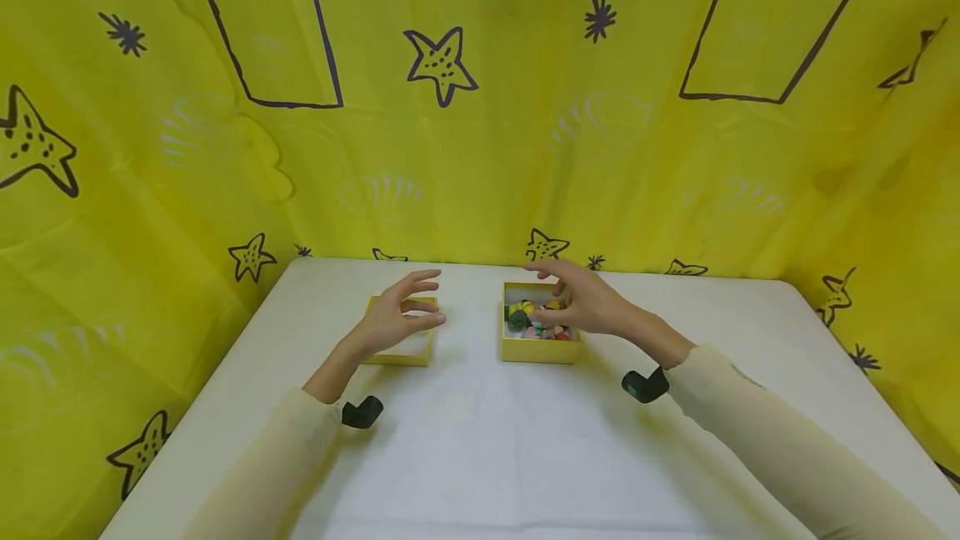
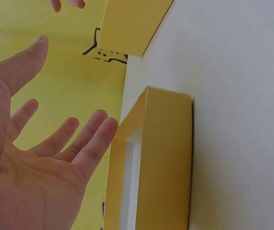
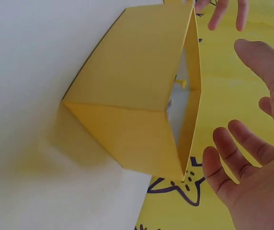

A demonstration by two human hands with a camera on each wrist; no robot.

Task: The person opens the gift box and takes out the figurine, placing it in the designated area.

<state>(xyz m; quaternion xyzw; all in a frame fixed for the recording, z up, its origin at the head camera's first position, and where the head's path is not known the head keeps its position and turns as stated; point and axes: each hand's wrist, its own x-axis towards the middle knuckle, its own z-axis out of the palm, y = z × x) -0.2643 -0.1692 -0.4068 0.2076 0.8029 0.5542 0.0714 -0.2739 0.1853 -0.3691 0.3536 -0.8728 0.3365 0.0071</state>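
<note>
Two yellow boxes stand side by side on a white table. The shallow left one, a box lid or tray (image 1: 397, 360), shows a white inside with nothing in it. My left hand (image 1: 393, 315) hovers over it with fingers spread and nothing held. The deeper yellow box (image 1: 540, 350) on the right holds several small colourful figures (image 1: 528, 317), among them green, yellow and red pieces. Above its right side is my right hand (image 1: 588, 298), thumb and fingers apart, palm facing the box. In the right wrist view the fingers (image 3: 242, 148) are beside the box wall without gripping it.
The white table (image 1: 465, 457) reaches back to a yellow curtain (image 1: 480, 148) printed with dark stars, which also hangs along both sides. A black wrist device (image 1: 363, 412) sits under the left sleeve, and another black device (image 1: 645, 386) under the right.
</note>
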